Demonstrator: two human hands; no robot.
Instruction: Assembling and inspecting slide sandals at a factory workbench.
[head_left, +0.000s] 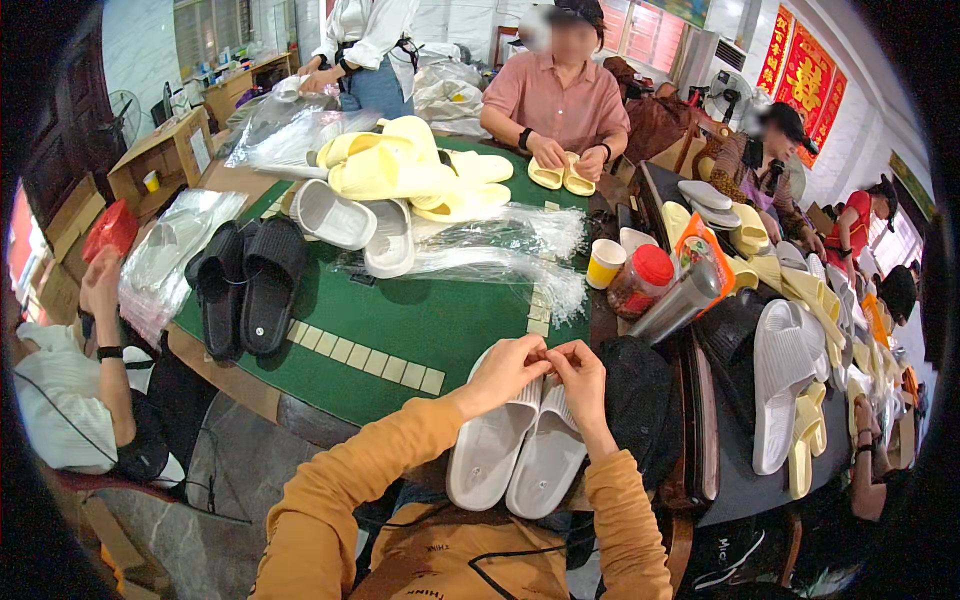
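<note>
A pair of light grey slides lies side by side in front of me, toes away and heels toward me, at the near edge of the green table. Over their straps my left hand and my right hand meet, thumbs and fingertips pinched together. Whatever lies between the fingertips is too small to make out. The hands cover much of the straps. To the left on the table stands a pair of black slides, a thin tie showing between them. Further off, grey slides rest beside a heap of pale yellow slides.
Clear plastic bags spread across the green tabletop, near rows of cream tiles. On the right stand a yellow paper cup, a red-lidded jar and a steel flask. More slides crowd the right-hand table. Co-workers surround the tables.
</note>
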